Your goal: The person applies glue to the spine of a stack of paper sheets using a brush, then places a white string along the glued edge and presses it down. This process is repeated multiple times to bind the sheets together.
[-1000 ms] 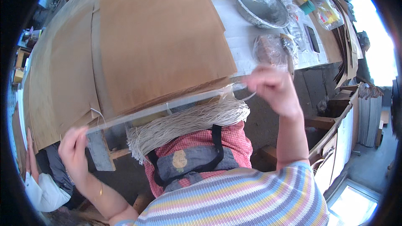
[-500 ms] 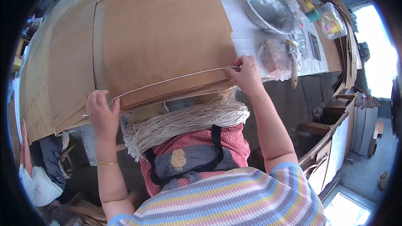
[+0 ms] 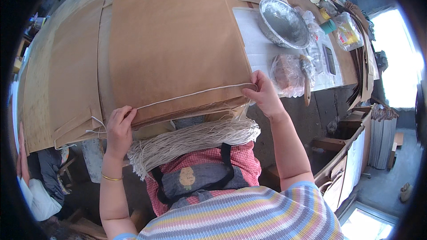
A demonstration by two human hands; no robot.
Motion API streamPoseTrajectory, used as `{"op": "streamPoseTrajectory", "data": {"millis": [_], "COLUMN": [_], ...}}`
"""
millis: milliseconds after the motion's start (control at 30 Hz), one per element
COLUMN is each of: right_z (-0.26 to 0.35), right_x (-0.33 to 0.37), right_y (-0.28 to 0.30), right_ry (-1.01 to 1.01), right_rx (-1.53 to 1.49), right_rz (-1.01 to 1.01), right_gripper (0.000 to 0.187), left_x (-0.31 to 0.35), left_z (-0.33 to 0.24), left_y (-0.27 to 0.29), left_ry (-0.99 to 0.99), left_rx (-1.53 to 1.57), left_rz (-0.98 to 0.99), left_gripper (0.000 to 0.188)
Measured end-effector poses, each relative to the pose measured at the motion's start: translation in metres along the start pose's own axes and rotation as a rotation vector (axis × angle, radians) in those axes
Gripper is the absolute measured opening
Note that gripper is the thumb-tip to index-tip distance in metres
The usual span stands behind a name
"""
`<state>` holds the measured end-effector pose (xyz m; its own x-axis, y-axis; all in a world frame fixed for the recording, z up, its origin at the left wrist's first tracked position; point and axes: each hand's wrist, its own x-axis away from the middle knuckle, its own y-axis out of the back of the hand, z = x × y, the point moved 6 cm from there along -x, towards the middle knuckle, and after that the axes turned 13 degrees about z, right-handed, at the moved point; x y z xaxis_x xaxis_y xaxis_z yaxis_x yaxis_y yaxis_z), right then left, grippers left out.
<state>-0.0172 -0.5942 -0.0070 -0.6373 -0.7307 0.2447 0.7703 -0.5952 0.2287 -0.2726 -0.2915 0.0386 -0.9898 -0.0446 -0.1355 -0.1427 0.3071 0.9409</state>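
A white cord (image 3: 191,94) runs nearly straight across the near edge of a stack of brown paper sheets (image 3: 178,35). My left hand (image 3: 118,130) pinches it at the stack's near left corner, and a loose tail of cord (image 3: 98,126) curls out to the left of that hand. At the near right corner my right hand (image 3: 264,96) is closed on the cord, thumb and fingers together. A thick bundle of white cords (image 3: 195,134) lies across my lap, on a red checked cloth (image 3: 242,158) below the table edge.
Right of the stack are a metal basin (image 3: 284,23), a plastic-wrapped lump (image 3: 285,74), a brush (image 3: 307,86) and a dark phone (image 3: 329,60). Another brown sheet (image 3: 73,66) lies to the left. Another person's hand (image 3: 23,155) rests at the table's far left edge.
My left hand has moved slightly right and turned, its fingers now closer together on the cord. A loose cord tail now shows left of it. My right hand still holds the other end.
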Motion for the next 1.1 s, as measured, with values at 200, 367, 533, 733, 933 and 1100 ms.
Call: {"op": "streamPoseTrajectory", "data": {"millis": [200, 367, 533, 733, 933, 1100], "right_z": [0.029, 0.070, 0.053, 0.049, 0.046, 0.047], "right_x": [-0.001, 0.012, -0.004, -0.014, -0.006, -0.008], "right_y": [-0.016, -0.038, -0.050, -0.036, -0.031, -0.036], "right_ry": [-0.140, 0.425, 0.528, 0.275, 0.259, 0.395], "right_rx": [0.419, 0.938, 0.815, 0.409, 0.441, 0.608], "right_rz": [-0.073, -0.358, 0.148, 0.177, 0.220, 0.263], "right_gripper": [0.042, 0.039, 0.012, 0.019, 0.024, 0.023], "left_x": [0.000, -0.003, -0.011, -0.018, -0.015, -0.011], "left_z": [-0.002, -0.002, 0.009, 0.014, 0.014, 0.017], "left_y": [0.002, 0.006, 0.017, 0.018, 0.014, 0.010], "left_ry": [0.048, 0.043, 0.117, 0.162, 0.198, 0.202], "left_rx": [0.031, 0.105, 0.321, 0.365, 0.380, 0.384], "left_rz": [-0.021, 0.055, 0.295, 0.400, 0.336, 0.333], "left_gripper": [0.029, 0.029, 0.052, 0.065, 0.061, 0.064]}}
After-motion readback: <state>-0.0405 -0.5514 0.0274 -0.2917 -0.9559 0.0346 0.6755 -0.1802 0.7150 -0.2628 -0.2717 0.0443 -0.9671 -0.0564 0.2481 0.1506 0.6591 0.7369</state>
